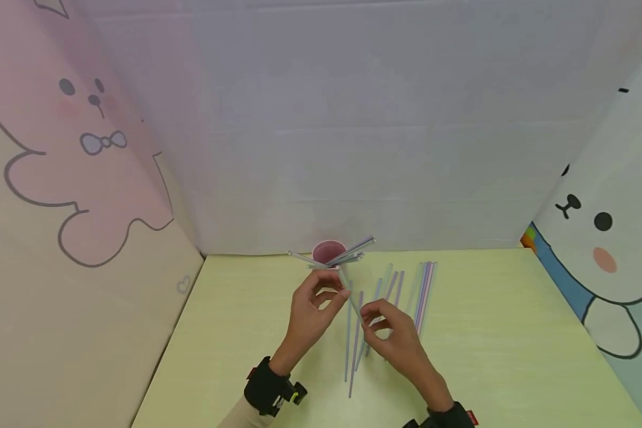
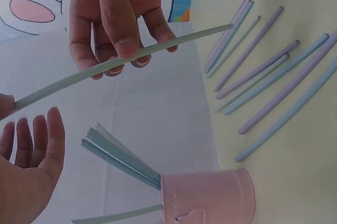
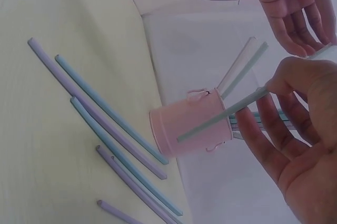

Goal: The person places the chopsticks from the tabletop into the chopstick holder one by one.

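Observation:
Both hands hold one pale green straw [image 1: 355,308] above the table. The thumb and fingertips of my left hand [image 1: 310,312] pinch its far end. My right hand [image 1: 398,342] pinches it further along, thumb on one side and fingers on the other, and the free end sticks out past them in the left wrist view. Behind the hands stands a small pink bucket [image 3: 176,110] with little handles on its sides. Several straws [image 2: 124,156] lean out of its mouth in different directions.
Loose straws in purple, blue, green and pink lie on the pale yellow table. Among them are a blue straw [image 1: 347,345] near the middle and a pink straw [image 1: 424,297] in a close group at right. A pale cloth wall [image 1: 406,148] rises behind the table.

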Available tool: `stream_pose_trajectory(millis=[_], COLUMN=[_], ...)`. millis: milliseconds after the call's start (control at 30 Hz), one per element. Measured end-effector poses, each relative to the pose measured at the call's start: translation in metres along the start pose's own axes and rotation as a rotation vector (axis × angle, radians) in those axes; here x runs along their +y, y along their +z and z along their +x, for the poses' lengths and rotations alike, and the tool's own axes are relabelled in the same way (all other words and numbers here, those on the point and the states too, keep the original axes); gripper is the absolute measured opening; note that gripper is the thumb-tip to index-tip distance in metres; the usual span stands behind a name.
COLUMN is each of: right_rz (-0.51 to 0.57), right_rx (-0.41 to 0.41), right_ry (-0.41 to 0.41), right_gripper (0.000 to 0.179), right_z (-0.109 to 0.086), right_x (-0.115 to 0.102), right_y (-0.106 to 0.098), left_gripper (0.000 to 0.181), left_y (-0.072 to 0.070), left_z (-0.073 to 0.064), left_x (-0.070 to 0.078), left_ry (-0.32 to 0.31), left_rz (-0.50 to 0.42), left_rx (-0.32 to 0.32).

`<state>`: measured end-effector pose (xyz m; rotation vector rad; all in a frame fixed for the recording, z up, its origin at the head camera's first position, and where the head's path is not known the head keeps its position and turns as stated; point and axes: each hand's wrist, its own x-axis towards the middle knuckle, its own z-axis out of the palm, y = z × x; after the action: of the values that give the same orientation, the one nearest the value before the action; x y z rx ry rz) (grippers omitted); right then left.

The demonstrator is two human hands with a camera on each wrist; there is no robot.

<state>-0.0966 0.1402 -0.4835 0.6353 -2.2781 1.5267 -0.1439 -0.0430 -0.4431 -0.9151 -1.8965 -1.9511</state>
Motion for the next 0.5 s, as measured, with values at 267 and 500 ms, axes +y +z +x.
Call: stream_pose_trajectory(millis=[267, 500], right_rz=[-0.005, -0.11], right_rx=[-0.009, 0.009], right_ry=[-0.016, 0.019], right_gripper=[0.029, 0.029], right_z=[-0.002, -0.009], right_x=[0.009, 0.036], right_y=[0.007, 0.006], left_gripper=[0.029, 0.029], left_y=[0.001, -0.004], left_z=[0.002, 0.007], left_x=[0.004, 0.005], left_ry=[0.005, 0.038], left_rz=[-0.034, -0.032], left_rx=[0.009, 0.048])
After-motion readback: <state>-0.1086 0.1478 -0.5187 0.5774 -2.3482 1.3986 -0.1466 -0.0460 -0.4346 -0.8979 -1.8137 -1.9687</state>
